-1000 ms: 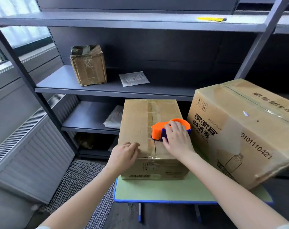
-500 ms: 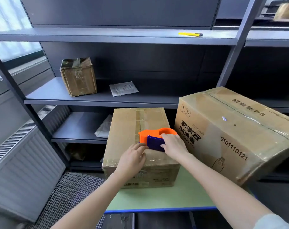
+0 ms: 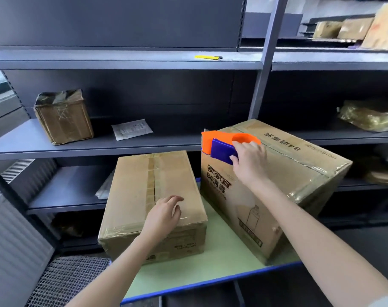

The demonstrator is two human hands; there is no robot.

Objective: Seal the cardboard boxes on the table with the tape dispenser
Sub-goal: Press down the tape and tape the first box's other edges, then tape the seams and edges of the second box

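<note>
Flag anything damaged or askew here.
The shelf box is battered, its top crumpled and unevenly taped. The big box sits skewed on the table, seemingly overhanging its right edge, with a crumpled near corner.

Small box (image 3: 131,196): brown cardboard, matt; glossy clear tape along top seam and front edge.
Large box (image 3: 299,165): same cardboard; shiny tape on edges, wrinkled at right corner.
Tape dispenser (image 3: 219,147): smooth plastic, orange body, purple plate.
Table top (image 3: 228,247): smooth matt green, blue edging.
Shelving (image 3: 122,63): grey painted metal, matt.
Floor grating (image 3: 62,282): metal mesh.
</note>
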